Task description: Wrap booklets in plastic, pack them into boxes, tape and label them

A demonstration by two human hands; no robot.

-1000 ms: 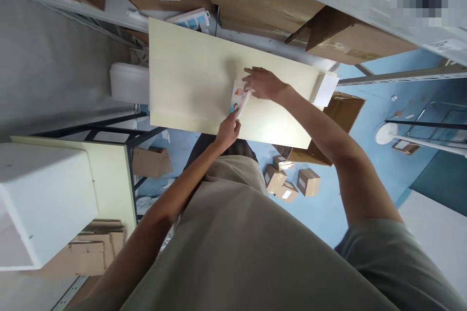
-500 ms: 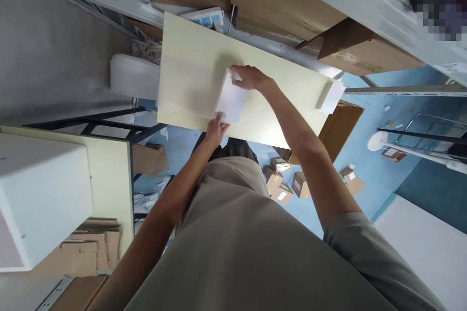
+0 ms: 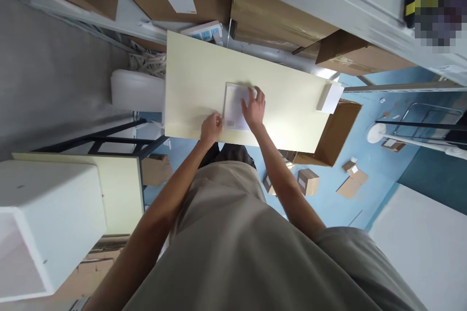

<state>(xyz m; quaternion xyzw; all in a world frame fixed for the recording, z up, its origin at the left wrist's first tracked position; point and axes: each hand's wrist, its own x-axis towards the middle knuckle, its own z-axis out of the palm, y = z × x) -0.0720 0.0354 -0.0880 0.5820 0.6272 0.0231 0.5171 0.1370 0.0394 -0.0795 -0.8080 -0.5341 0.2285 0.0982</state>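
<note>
A thin white rectangular packet (image 3: 236, 102) with a small grey printed patch lies flat on the pale yellow tabletop (image 3: 197, 73). My right hand (image 3: 254, 109) rests over its right side, thumb on the packet and apart from the other fingers. A small whitish bit shows at those fingertips; whether it is the packet's corner or a separate piece I cannot tell. Just left of the packet's lower left corner, my left hand (image 3: 211, 127) is closed, its fingertips curled together above the tabletop. What they hold, if anything, is hidden.
A white stack (image 3: 330, 98) sits at the tabletop's right end. Behind are a power strip (image 3: 206, 33) and large cardboard boxes (image 3: 280, 14) on a shelf. An open carton (image 3: 341, 129) stands below right. At lower left, a white bin (image 3: 54, 214) stands on another table.
The packet, held tilted between both hands before, now lies flat on the tabletop. My left hand has come off its lower edge, and my right hand has shifted down and right along it.
</note>
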